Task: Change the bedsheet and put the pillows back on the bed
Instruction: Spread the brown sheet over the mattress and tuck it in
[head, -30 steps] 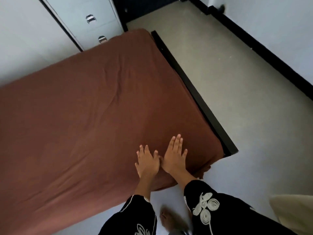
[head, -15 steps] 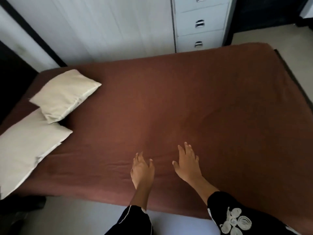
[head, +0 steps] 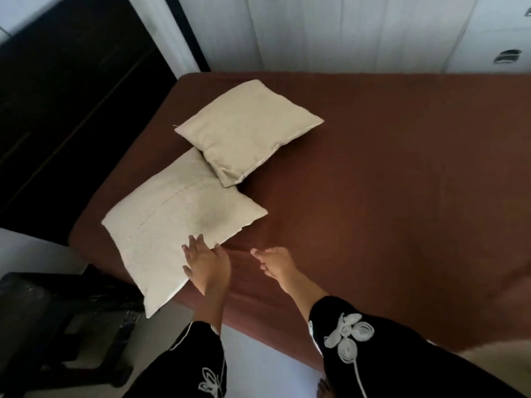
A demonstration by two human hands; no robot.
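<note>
Brown bedsheet spread over the bed, covering the top and hanging down the near side; mostly smooth, with a few light creases just ahead of the hands.

Two cream pillows at the left end, on top of the sheet; near pillow lying flat and skewed, one corner sticking out past the near edge of the bed; far pillow also flat, its near corner overlapping the far corner of the other.

Left hand stretched forward, palm down, fingers straight and spread, tips touching the near pillow's right edge; gripping nothing.

Right hand just beside it, apart from the pillows, low over the bare sheet; fingers loosely bent and pointing left, nothing visible in them; too blurred to tell whether touching the cloth.

Both arms in black sleeves with white flower stitching; left sleeve, right sleeve.

Black stool on the pale floor by the near left corner of the bed; dark furniture beyond the pillow end; white panelled wardrobe along the far side, with a metal drawer handle at upper right.
</note>
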